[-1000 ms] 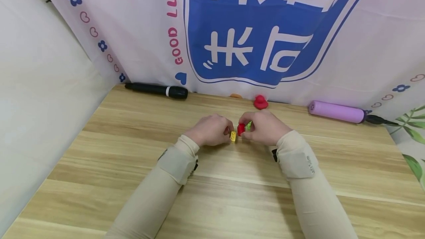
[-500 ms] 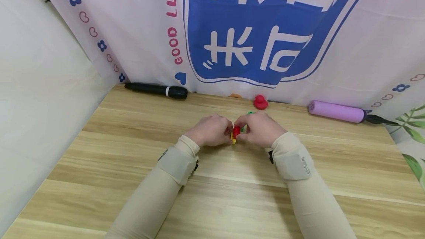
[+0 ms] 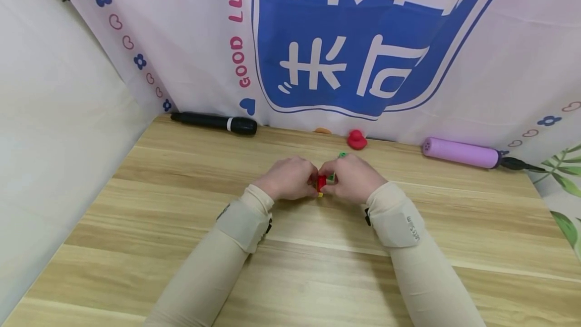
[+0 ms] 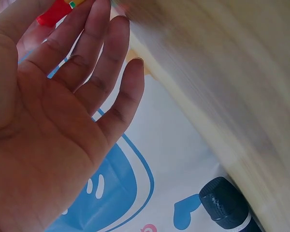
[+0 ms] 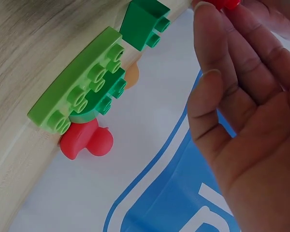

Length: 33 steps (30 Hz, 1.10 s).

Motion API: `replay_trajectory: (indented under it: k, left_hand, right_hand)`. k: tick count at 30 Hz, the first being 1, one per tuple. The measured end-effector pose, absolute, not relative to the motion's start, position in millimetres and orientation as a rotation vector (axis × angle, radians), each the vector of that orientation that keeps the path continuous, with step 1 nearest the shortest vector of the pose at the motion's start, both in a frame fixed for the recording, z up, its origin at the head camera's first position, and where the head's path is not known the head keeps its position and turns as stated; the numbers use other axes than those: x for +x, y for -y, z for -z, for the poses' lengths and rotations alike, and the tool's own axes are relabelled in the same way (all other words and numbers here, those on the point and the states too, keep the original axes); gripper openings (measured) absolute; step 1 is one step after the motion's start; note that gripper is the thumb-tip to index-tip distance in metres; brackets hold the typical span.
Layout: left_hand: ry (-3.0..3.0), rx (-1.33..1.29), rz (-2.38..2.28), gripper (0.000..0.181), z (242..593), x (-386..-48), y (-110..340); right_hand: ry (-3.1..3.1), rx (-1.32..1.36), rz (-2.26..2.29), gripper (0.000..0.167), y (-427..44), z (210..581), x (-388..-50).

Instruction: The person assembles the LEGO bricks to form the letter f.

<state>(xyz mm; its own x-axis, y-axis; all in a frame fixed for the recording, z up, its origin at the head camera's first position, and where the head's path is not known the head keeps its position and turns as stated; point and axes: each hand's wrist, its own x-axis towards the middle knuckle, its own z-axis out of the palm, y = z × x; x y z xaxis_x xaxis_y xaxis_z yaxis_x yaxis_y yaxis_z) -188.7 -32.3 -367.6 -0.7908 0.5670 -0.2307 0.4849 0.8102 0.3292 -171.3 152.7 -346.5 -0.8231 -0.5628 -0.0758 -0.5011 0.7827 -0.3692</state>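
Both hands meet over the middle of the table. The left hand (image 3: 289,179) pinches a small yellow block (image 3: 320,195), mostly covered by fingers. Pressed against it is a red block (image 3: 321,182), pinched between thumb and fingers of the right hand (image 3: 355,177). In the left wrist view the red block (image 4: 53,13) shows at the top edge beside the yellow one, with the left hand's (image 4: 63,106) other fingers extended. The right wrist view shows a light green block (image 5: 77,82) and darker green blocks (image 5: 142,24) near the right hand (image 5: 251,96).
A red rubber duck (image 3: 357,140) sits at the table's back edge. A black microphone-like object (image 3: 213,122) lies at the back left, a purple pump (image 3: 460,153) at the back right. Behind the wooden table (image 3: 181,226) hangs a printed cloth (image 3: 199,39).
The right hand has moved left with the red block, closing the gap to the yellow block. The left hand has stayed nearly in place. Green blocks now show beside the right hand.
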Motion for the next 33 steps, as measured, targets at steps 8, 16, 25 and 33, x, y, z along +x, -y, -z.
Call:
replay_trajectory:
  k: [8, 16, 25, 33]
  left_hand:
    - [-2.677, 0.809, -0.363, 0.019, 365.7, -188.2, 31.9]
    - [-2.668, 0.809, -0.367, 0.019, 365.5, -189.1, 31.5]
    - [-2.666, 0.823, -0.378, 0.018, 365.5, -189.2, 32.2]
    - [-2.667, 0.823, -0.376, 0.017, 365.9, -189.3, 33.0]
  right_hand:
    - [-2.799, -0.845, 0.516, 0.023, -152.4, 346.5, -171.4]
    - [-2.801, -0.831, 0.514, 0.019, -152.0, 346.8, -170.7]
    - [-2.814, -0.817, 0.504, 0.020, -150.7, 347.2, -169.2]
    - [-2.833, -0.837, 0.493, 0.020, -147.7, 347.3, -168.1]
